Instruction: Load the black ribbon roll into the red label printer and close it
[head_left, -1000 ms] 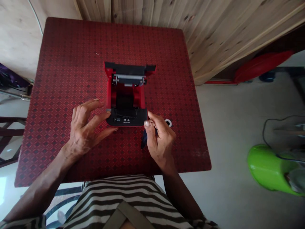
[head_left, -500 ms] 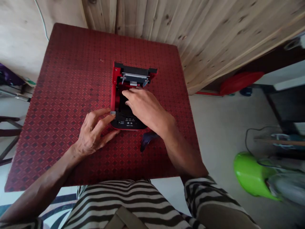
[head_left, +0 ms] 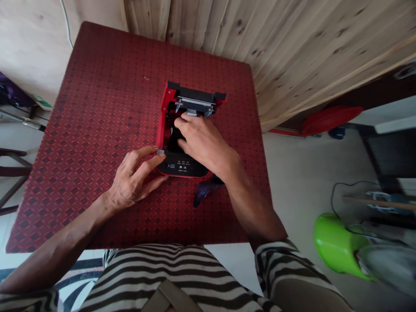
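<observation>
A small red and black printer point(head_left: 183, 169) rests on the table, its lid point(head_left: 196, 97) raised and the metal mechanism under the lid exposed. The fingers of my left hand point(head_left: 134, 175) lie at a grey piece on its front left corner, with the thumb lower at the front edge, holding that corner. Over the inner bay reaches my right hand point(head_left: 206, 141), thumb and index finger apart and pointing into the dark hollow. Nothing shows between them, though some of its fingers are hidden. Beside the printer's front right corner lies a dark crumpled cloth-like thing point(head_left: 206, 190).
The table point(head_left: 107, 99) has a red patterned cover. Behind it stands a wooden plank wall point(head_left: 208, 26). On the floor to the right are a green bucket-like container point(head_left: 331, 245) and a cable. Dark wooden furniture legs point(head_left: 16, 182) stand at the left.
The view has shifted a little, so the printer and my hands sit slightly farther right. The gap between my right thumb and index finger looks wider. My left hand stays at the corner.
</observation>
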Action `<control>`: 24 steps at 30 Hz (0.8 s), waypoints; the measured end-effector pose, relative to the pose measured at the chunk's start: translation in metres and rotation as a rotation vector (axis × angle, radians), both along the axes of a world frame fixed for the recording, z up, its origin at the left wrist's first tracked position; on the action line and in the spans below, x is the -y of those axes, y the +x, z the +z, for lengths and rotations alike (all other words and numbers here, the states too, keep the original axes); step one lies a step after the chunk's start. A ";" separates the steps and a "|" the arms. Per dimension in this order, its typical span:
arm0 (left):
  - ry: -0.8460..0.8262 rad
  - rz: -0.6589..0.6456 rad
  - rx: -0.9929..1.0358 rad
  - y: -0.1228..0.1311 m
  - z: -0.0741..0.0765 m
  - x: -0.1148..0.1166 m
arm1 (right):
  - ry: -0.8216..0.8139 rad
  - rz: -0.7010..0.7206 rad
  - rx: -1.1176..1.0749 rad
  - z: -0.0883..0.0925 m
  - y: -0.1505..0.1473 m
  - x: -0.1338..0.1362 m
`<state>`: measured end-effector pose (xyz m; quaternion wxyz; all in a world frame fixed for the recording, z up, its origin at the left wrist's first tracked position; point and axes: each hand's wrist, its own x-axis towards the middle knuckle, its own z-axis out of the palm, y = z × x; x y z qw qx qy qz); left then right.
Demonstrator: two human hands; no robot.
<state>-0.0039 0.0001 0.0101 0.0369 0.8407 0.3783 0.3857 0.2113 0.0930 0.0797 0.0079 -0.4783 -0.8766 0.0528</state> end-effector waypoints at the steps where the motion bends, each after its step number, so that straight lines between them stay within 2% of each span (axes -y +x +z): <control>1: 0.000 -0.002 0.003 0.000 0.000 0.000 | -0.003 -0.016 -0.012 0.003 0.000 0.002; 6: -0.016 -0.004 0.015 0.001 0.001 -0.001 | -0.004 -0.058 -0.046 0.010 0.002 0.008; 11: -0.019 0.004 0.025 0.001 0.000 0.000 | -0.022 -0.006 -0.028 0.007 0.001 0.004; 20: -0.029 -0.010 0.031 0.000 -0.001 0.000 | -0.226 -0.040 0.150 0.023 -0.012 0.001; 24: -0.025 -0.017 0.025 0.000 0.000 0.000 | -0.253 -0.024 0.166 0.026 -0.014 0.000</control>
